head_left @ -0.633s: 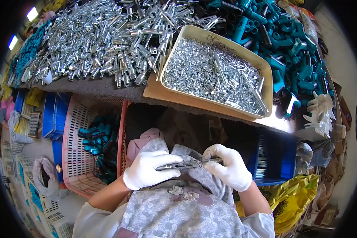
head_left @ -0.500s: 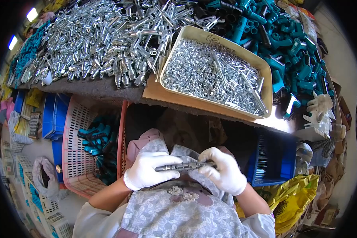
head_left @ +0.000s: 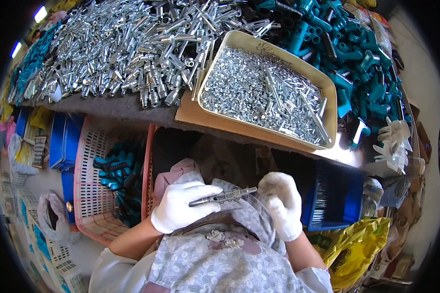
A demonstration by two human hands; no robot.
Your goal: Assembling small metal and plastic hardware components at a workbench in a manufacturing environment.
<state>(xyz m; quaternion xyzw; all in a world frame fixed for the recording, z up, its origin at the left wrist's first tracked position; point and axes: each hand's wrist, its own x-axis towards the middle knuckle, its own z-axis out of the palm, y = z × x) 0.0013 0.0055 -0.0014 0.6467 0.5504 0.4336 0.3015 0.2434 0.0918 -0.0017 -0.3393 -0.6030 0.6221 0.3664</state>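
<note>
In front of my lap, my left hand [head_left: 183,202], in a white glove, pinches a slim stepped metal shaft [head_left: 225,196] between thumb and fingers. The shaft points right and slightly up, its ringed, thicker part bare beyond my fingertips. Close to its free end is my gloved right hand [head_left: 281,205], no longer wrapped round the shaft. That hand's fingers are curled in, and whatever they may hold is hidden. Above my hands, a cream tray [head_left: 278,133] on the bench holds many small shiny metal pieces and a few longer rods.
A heap of shiny metal parts [head_left: 112,49] covers the bench's left; teal plastic housings [head_left: 371,63] pile at right. Below the bench stand a pink basket [head_left: 90,195] with teal housings and a blue bin [head_left: 340,222]. A yellow bag [head_left: 359,249] and white gloves [head_left: 395,139] are at right.
My right hand has come off the shaft's right end and shifted slightly right, fingers curled. The shaft, still in my left hand, now tilts up more at its free end.
</note>
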